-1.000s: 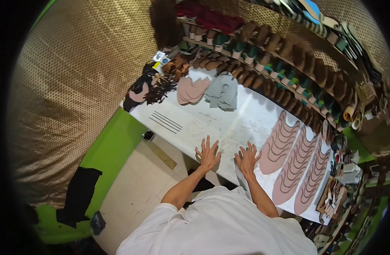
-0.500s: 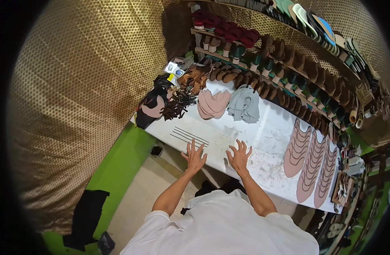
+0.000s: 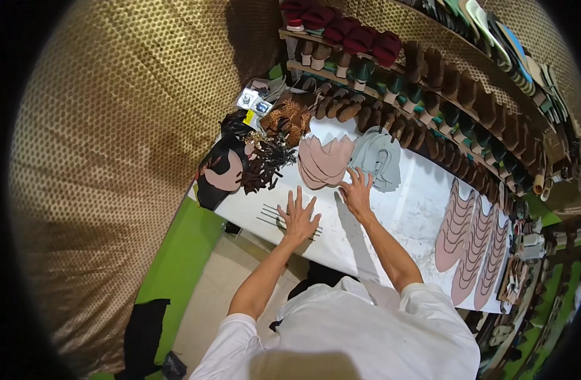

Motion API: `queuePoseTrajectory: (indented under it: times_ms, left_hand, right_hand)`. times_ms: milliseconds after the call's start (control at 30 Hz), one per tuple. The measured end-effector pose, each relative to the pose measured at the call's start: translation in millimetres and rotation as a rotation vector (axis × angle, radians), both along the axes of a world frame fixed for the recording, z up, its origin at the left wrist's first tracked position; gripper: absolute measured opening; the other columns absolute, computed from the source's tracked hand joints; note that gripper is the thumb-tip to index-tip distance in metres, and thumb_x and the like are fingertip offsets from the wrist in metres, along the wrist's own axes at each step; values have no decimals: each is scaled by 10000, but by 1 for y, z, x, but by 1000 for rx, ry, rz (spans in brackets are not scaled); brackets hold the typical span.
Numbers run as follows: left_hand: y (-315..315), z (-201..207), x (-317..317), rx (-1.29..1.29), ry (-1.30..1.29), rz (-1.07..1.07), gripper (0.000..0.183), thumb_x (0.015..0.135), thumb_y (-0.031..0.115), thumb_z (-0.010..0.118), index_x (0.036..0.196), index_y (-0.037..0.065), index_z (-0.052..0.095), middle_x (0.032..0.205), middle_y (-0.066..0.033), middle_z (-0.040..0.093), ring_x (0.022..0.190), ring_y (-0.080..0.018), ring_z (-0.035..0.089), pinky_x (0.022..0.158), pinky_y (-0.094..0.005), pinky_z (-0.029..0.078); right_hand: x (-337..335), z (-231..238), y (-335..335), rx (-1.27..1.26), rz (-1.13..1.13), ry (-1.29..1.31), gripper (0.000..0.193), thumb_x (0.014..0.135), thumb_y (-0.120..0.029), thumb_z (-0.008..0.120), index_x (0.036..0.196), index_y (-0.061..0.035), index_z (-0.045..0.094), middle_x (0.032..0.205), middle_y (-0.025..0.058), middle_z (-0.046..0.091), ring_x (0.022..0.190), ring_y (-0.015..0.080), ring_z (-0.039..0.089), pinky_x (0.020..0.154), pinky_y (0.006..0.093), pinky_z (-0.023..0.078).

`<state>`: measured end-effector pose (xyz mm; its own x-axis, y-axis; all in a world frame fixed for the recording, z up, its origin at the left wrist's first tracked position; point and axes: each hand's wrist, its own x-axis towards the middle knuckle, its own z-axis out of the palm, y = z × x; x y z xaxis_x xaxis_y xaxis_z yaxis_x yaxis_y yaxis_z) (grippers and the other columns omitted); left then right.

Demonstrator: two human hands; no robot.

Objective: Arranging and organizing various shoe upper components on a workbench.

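My left hand (image 3: 298, 217) is spread over several thin dark strips (image 3: 269, 214) laid side by side near the table's front edge; its palm covers part of them. My right hand (image 3: 357, 195) reaches farther forward, fingers apart, its fingertips at the lower right edge of a stack of pink shoe-upper pieces (image 3: 325, 163). Whether they touch the stack I cannot tell. Right behind that hand lies a stack of pale grey cut pieces (image 3: 385, 170). Toward the right, more pink pieces with dark curved edges (image 3: 450, 231) overlap in three long rows.
Piled at the table's left are black and pink pieces (image 3: 222, 174), dark short strips (image 3: 265, 161) and leopard-print material (image 3: 289, 119). Shoes (image 3: 430, 104) line tiered shelves behind the white table (image 3: 398, 218). A gold patterned curtain (image 3: 119, 126) hangs on the left.
Both hands have moved forward over the table. The left now lies across the thin strips, and the right has come up to the pink stack. The view has shifted slightly.
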<state>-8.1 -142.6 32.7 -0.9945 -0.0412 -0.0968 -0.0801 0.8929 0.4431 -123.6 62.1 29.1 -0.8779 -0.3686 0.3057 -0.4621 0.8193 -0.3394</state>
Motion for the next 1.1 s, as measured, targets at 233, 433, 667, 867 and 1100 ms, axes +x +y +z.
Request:
queuePoseTrajectory:
  times_ms: [233, 433, 667, 867, 1100]
  left_hand:
    - [-6, -25, -73, -15, -25, -56, 594, 929, 445, 683, 1494, 297, 576, 1757, -147, 2, 1594, -441, -35, 1070, -873, 40]
    - [-7, -42, -101, -50, -43, -83, 574, 930, 416, 672, 1486, 303, 588, 1758, -141, 32, 1598, -436, -24, 1076, -860, 35]
    - [-9, -42, -105, -63, -11, -86, 518, 923, 392, 678, 1432, 299, 642, 1758, -137, 56, 1602, -426, -18, 1085, -849, 20]
    - [-9, -35, -110, -59, -38, -100, 493, 909, 369, 685, 1397, 303, 665, 1754, -142, 70, 1602, -425, -16, 1090, -854, 19]
    - [-18, -25, -114, -16, -104, -106, 531, 890, 351, 681, 1419, 311, 649, 1757, -122, 73, 1603, -406, 15, 1095, -853, 57]
  right_hand:
    - [-60, 2, -24, 10, 106, -86, 107, 780, -118, 751, 874, -158, 782, 1499, 108, 522, 1478, 375, 368, 1225, 675, 146]
    - [-88, 2, -24, 95, 183, -211, 94, 772, -148, 733, 852, -152, 782, 1483, 108, 531, 1485, 369, 362, 1232, 678, 136]
    - [-159, 26, -29, 6, 187, 8, 110, 830, -148, 704, 904, -101, 772, 1418, 112, 596, 1434, 356, 427, 1229, 683, 142]
    - [-225, 103, -33, 67, 115, 196, 92, 834, -119, 710, 909, -121, 764, 1427, 116, 600, 1452, 347, 426, 1229, 680, 136]
    - [-206, 181, -8, 37, 36, 368, 96, 884, -155, 755, 977, -167, 775, 1455, 65, 585, 1460, 311, 424, 1215, 670, 152]
